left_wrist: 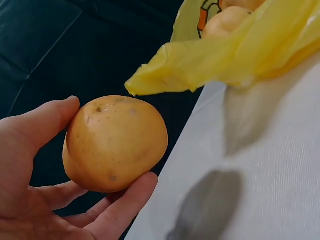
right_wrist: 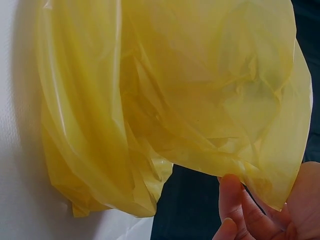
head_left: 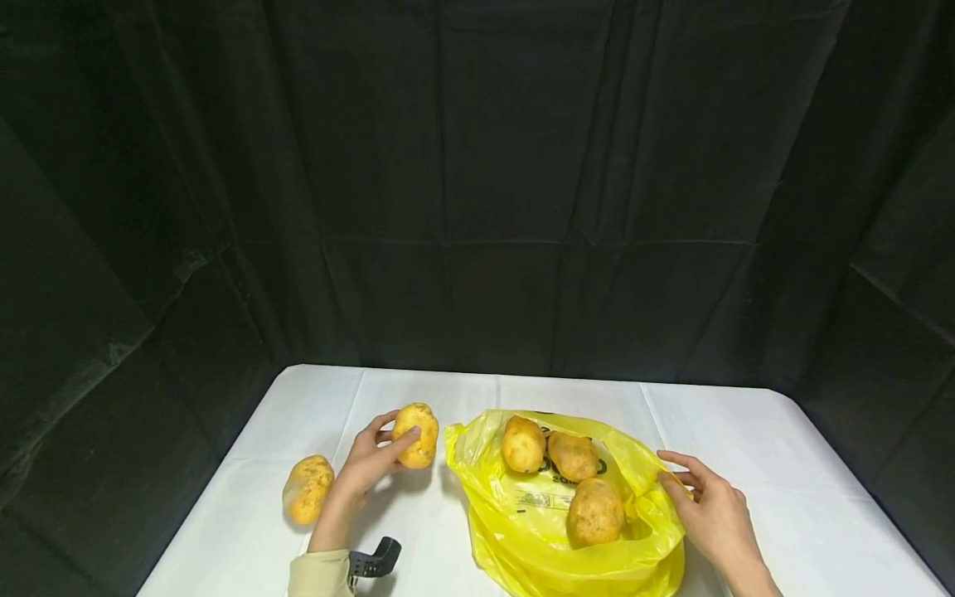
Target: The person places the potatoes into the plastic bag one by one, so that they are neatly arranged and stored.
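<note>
A yellow-brown potato (head_left: 416, 436) is held above the table, just left of an open bag, its shadow cast on the white cloth below. It is gripped by the left hand (head_left: 370, 458), between the thumb and the fingertips, with most of its smooth skin left uncovered. Because so little of it is enclosed, it could be dropped if the grip were loosened or knocked.

Just beside it, the rim of the yellow bag (head_left: 574, 572) is seen sagging in loose folds. That thin edge could be snagged or pushed inward if it were brushed by the potato. Inside lie three potatoes, a left one (head_left: 524, 444), a middle one (head_left: 574, 456) and a larger near one (head_left: 595, 512); they might be rolled if the plastic were tugged.

The bag's right edge is pinched by the fingertips of the right hand (head_left: 712, 510). Were it let slip, the mouth might fold shut.

A loose potato (head_left: 308, 491) is left on the table (head_left: 746, 448) beside the left forearm, where it could be nudged and rolled by the sleeve (head_left: 319, 574). Everything is backed by a black curtain (head_left: 477, 166).
</note>
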{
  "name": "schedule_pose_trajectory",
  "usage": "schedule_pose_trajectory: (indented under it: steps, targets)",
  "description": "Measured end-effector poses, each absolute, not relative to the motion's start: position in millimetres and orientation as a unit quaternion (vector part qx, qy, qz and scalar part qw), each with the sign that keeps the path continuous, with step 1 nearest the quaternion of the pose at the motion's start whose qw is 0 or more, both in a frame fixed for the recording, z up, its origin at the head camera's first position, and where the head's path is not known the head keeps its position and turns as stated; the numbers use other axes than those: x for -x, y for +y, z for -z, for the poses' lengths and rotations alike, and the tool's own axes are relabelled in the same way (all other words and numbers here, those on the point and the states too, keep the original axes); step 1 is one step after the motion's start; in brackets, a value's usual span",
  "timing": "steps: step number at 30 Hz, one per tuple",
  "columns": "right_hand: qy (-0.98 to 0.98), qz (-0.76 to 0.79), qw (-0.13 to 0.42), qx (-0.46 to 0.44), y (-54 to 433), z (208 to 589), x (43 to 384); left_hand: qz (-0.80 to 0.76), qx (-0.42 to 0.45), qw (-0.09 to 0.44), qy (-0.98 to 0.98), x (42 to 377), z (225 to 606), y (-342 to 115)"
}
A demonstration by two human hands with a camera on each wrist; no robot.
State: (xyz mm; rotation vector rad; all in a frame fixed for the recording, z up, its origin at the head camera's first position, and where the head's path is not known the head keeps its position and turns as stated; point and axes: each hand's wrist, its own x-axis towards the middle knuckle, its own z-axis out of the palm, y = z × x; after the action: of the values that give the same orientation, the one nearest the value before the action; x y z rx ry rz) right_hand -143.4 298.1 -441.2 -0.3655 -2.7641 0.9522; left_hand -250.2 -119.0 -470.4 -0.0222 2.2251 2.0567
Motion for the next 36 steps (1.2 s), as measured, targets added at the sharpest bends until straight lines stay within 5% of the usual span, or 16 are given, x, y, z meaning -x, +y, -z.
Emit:
schedule_pose_trajectory:
  steps: [36]
  targets:
    - [-0.934, -0.323, 0.117, 0.103, 298.7, 441.1, 139.2, -0.713, -0.032, 0.081, 0.695, 233.2, 441.9, -101.3]
